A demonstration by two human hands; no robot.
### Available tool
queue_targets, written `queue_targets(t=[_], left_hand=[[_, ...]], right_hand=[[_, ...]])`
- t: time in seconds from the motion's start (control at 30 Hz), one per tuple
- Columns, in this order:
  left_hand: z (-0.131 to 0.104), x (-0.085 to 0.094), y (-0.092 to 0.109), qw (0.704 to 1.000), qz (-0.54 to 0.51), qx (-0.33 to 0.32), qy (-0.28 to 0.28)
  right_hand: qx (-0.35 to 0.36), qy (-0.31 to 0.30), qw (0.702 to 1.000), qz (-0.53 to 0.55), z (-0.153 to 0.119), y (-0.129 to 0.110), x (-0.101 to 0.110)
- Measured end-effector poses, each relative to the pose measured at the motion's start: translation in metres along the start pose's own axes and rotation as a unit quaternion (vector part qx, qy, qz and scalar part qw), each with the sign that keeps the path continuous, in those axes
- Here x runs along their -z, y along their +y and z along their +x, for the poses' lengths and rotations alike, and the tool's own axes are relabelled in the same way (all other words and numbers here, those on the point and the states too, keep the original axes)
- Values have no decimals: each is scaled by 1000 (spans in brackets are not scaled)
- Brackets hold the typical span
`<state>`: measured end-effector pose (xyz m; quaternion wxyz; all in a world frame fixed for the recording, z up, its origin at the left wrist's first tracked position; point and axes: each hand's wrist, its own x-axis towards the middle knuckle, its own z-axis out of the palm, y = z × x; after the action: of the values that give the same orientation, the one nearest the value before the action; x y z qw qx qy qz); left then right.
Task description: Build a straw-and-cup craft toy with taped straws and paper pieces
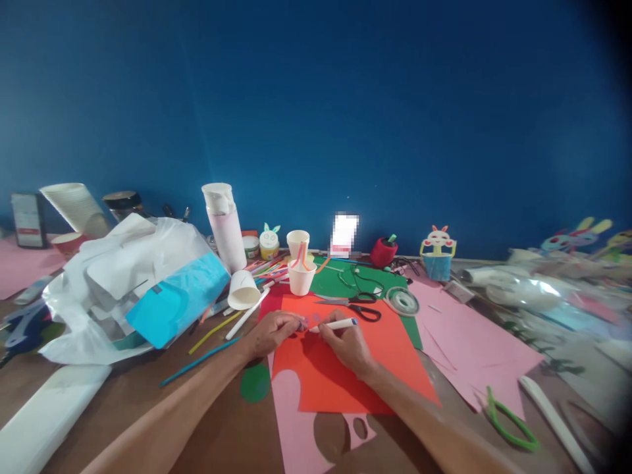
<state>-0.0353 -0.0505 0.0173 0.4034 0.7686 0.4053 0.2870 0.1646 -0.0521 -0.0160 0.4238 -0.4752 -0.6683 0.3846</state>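
My right hand (348, 342) grips a white marker pen (340, 324) with a blue end, its tip pointing left toward my other hand. My left hand (274, 332) is closed in a pinch just left of the tip; a small purplish bit shows at its fingertips, too small to name. Both hands are over a sheet of orange paper (365, 382). Faint purple marks show on the orange sheet between the hands. Black-handled scissors (363, 306) lie at the sheet's far edge. Behind my hands stands a white paper cup (301, 280) with orange strips.
Left are a plastic bag (99, 289), a pink-and-white bottle (224, 224) and a tipped paper cup (243, 291). A tape roll (402, 301) and pink paper (464, 336) lie right. A lit phone (344, 232) leans by the blue wall. Cut pink paper (296, 434) lies in front.
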Motion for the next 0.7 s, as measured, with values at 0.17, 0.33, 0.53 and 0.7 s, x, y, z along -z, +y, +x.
queue_targets(t=[0.17,0.33,0.53,0.7], left_hand=[[0,0,0,1000,8,-2,1],[0,0,-3,1000,19,-9,5],[-1,0,-3,1000,24,-6,8],[0,0,-5,1000,23,-4,10]], right_hand=[[0,0,1000,12,0,1,-1],[9,-2,1000,-13,0,2,-1],[16,4,1000,-12,-1,0,-1],[8,-4,1000,-16,-2,-5,1]])
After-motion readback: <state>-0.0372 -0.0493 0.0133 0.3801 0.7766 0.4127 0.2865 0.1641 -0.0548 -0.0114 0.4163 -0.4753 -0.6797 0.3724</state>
